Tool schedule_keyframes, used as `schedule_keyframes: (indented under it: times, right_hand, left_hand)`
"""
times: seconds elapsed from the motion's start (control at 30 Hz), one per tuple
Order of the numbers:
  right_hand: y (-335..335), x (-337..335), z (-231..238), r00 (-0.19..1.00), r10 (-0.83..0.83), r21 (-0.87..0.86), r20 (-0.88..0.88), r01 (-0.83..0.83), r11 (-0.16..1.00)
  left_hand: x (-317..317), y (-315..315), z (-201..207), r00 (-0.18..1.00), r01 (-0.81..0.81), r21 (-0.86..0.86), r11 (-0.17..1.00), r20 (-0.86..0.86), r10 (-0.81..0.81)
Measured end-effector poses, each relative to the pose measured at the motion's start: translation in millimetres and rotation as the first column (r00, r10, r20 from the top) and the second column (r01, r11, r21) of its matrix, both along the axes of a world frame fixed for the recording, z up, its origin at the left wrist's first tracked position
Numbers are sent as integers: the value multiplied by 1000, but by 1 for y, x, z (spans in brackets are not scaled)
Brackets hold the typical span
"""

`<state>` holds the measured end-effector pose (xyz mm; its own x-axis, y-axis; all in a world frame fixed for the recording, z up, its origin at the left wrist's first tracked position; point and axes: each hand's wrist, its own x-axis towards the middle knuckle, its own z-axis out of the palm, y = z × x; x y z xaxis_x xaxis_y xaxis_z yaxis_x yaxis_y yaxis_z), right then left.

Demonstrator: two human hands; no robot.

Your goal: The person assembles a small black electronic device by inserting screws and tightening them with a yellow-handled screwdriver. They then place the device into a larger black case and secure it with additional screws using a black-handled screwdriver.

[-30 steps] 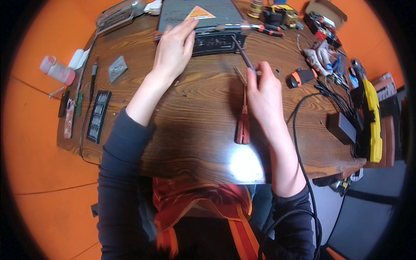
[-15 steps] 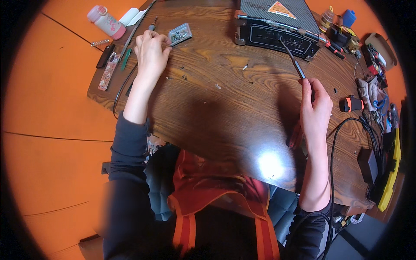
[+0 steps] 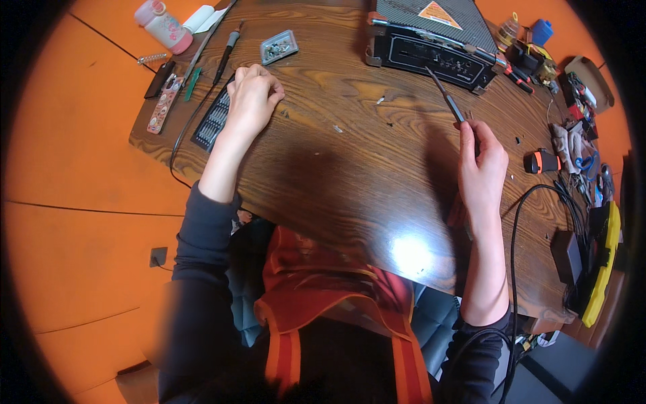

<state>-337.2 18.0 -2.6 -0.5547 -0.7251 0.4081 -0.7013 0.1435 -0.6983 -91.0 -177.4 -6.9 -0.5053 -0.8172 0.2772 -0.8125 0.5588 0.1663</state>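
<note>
My right hand (image 3: 483, 158) grips a thin screwdriver (image 3: 449, 99) near its handle end, shaft pointing away and to the left. In the picture its tip overlaps the front panel of a black boxy device (image 3: 410, 54); whether they touch I cannot tell. Over the left part of the table, my left hand (image 3: 254, 101) is closed with fingertips pinched together; anything between them is too small to make out. Partly beneath that hand lies a dark case of screwdriver bits (image 3: 212, 122). Just beyond it sits a small clear tray (image 3: 280, 48) of tiny metal parts.
A soldering iron (image 3: 229, 55) with its cable lies at left, beside a pink-and-white bottle (image 3: 165, 28). Right of the device are red-handled pliers (image 3: 518, 79), an orange-and-black tool (image 3: 542, 161), coiled black cable (image 3: 568, 202) and a yellow level-like bar (image 3: 601, 269). Small scraps dot the wooden table (image 3: 323, 175).
My left hand has moved nearer to me and rightward from beside the tray, uncovering the soldering iron and part of the bit case. The screwdriver has shifted slightly left.
</note>
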Motion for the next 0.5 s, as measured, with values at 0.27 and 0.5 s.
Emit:
schedule_keyframes:
  times: [0.27,0.5]
  right_hand:
    - [-1,12,-2,958,284,-167,45,-273,947]
    - [0,13,1,953,298,-74,-59,-301,951]
  left_hand:
    - [-51,23,-6,535,438,10,899,-806,-252]
    - [-48,31,-22,612,481,-145,865,-651,-449]
